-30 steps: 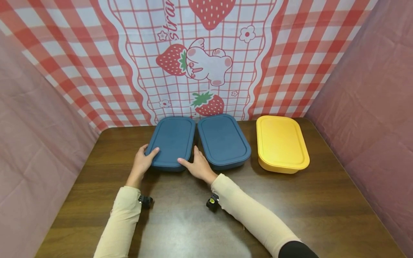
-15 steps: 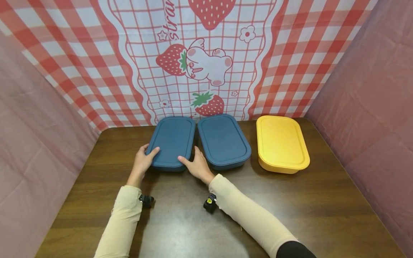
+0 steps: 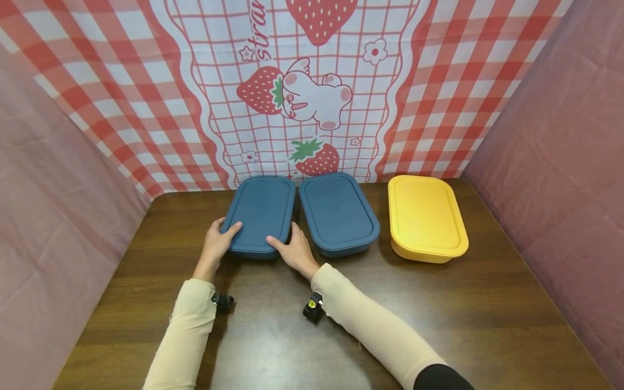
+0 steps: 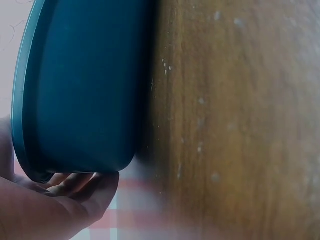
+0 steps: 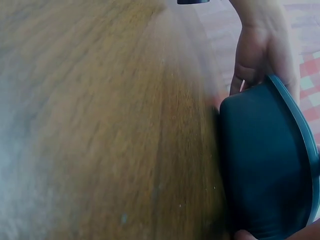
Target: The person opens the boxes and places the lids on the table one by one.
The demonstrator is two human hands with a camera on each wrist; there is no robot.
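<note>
Both hands hold the left blue lidded food container [image 3: 260, 208] on the table, one at each side near its front corners. My left hand [image 3: 214, 245] has its thumb on the lid's edge. In the left wrist view, the fingers [image 4: 102, 197] curl under the rim against the container's wall [image 4: 85, 95]. My right hand [image 3: 294, 252] lays its thumb on the lid at the front right corner, its fingers along the right side. In the right wrist view, only a bit of that hand shows at the bottom, below the container [image 5: 265, 160]. The lid is on.
A second blue lidded container [image 3: 337, 211] stands close to the right of the held one. Farther right is a yellow lidded container [image 3: 426, 216]. Behind the brown wooden table [image 3: 273, 336] hangs a strawberry-print checked cloth [image 3: 312, 97]; pink cloths [image 3: 546, 179] flank both sides.
My right hand and forearm have shifted slightly left, with the fingers closer along the container's side. The left hand has barely moved, and the containers stay in place.
</note>
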